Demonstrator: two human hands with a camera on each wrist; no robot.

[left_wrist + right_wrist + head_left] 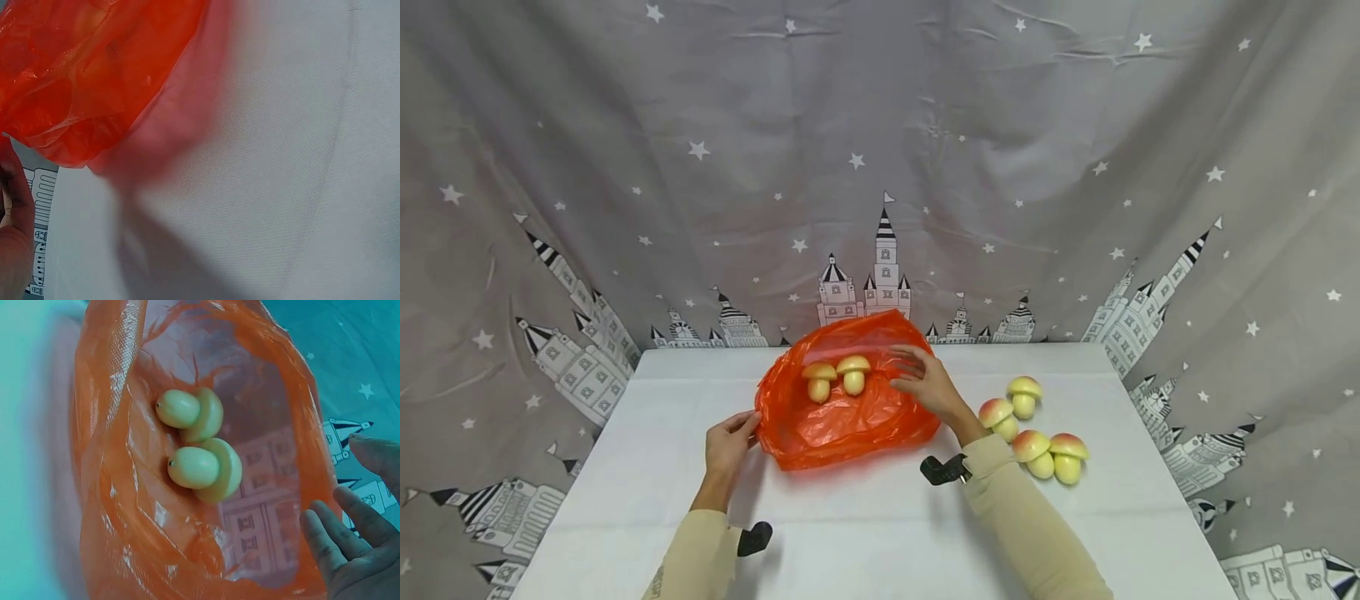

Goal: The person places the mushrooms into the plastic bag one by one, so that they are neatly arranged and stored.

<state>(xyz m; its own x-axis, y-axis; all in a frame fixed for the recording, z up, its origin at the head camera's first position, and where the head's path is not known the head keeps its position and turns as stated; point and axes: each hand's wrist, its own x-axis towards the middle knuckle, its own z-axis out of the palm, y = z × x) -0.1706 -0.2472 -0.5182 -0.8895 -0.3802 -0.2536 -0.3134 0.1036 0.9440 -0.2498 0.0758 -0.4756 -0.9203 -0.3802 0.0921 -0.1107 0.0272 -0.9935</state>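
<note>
A red plastic bag (835, 437) lies with its mouth spread wide. Inside it rest two toy mushrooms, one mushroom (819, 390) beside another mushroom (853, 382), with pale yellow stems and caps. My left hand (727, 448) pinches the bag's left rim between thumb and fingers. Over the bag's right side is my right hand (931, 388), its fingers extended and holding nothing. In the right wrist view, that right hand (359, 553) overlaps the edge of the bag (144, 531), with both mushrooms (199, 472) in sight. Only part of the left hand (15, 219) shows in its wrist view.
Several more toy mushrooms (1032, 454) with reddish-yellow caps sit on the white table (850, 533), right of the bag and close to my right forearm. Behind the table hangs a grey curtain (737, 200) printed with stars and castles.
</note>
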